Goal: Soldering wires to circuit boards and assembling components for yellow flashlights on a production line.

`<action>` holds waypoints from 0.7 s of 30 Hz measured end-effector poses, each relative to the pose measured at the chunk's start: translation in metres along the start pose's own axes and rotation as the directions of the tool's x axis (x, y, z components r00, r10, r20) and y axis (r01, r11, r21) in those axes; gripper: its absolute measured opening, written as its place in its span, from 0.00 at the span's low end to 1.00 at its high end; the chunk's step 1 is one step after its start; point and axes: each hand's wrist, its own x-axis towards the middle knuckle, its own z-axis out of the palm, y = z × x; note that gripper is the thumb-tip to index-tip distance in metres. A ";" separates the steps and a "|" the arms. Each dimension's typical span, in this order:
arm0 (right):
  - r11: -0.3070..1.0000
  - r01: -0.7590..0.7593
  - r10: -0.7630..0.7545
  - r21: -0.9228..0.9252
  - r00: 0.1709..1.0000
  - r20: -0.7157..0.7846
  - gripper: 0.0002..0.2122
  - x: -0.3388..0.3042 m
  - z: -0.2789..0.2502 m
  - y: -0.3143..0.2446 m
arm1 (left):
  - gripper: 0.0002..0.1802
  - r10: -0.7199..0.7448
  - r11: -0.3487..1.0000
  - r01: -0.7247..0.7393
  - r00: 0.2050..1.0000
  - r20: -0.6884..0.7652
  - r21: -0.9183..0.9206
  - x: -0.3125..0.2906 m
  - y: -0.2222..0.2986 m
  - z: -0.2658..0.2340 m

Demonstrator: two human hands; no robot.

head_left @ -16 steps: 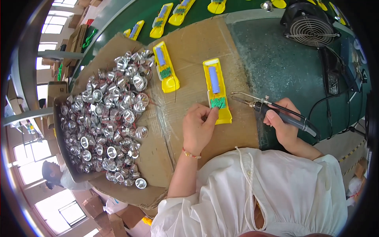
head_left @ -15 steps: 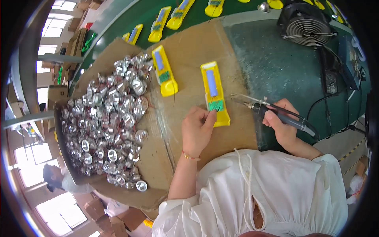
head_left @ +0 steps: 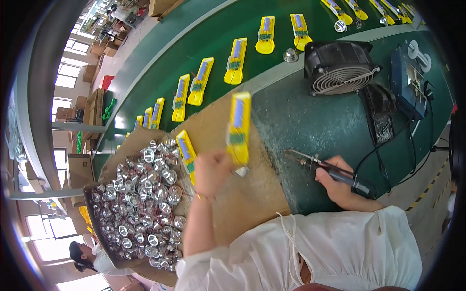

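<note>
Hands well apart, the person at the table (head_left: 306,116) has the right hand (head_left: 337,186) wrapped round a soldering iron (head_left: 350,180), thumb along the dark handle and fingers closed beneath. It's held by the grip with the thin tip pointing away to the left, I suppose to keep the hot end clear of skin. The left hand (head_left: 213,172) is blurred, its fingers curled in close together at the lower end of a yellow casing (head_left: 239,128); from where I stand I can't tell whether they pinch the casing, a wire, or merely touch its edge.

That casing sits over the cardboard sheet (head_left: 252,199), open face up, so its purple cell and green board lie exposed, likely for easy reach. One silver reflector (head_left: 242,171) shows just at its lower end. A second casing (head_left: 185,145) lies partly behind the left hand, beside the heap of reflectors (head_left: 145,213), presumably piled on that side for the free hand. Beyond the sheet, the black fan (head_left: 340,68) faces the work, perhaps against fumes.
</note>
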 end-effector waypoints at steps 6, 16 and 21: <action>0.978 0.147 -0.150 -0.146 0.989 -0.016 0.08 0.005 -0.004 0.012 | 0.11 0.226 0.964 -0.207 0.969 -0.097 0.167 0.155 0.068 -0.038; 0.951 0.304 -0.305 -0.051 0.952 -0.008 0.10 0.013 -0.003 0.012 | 0.18 0.714 0.690 -0.501 0.589 -0.378 0.522 0.245 0.098 0.032; 0.931 0.364 -0.362 -0.035 0.930 0.057 0.11 0.016 -0.005 0.012 | 0.22 0.752 0.568 -0.574 0.653 -0.089 0.590 0.205 0.063 0.069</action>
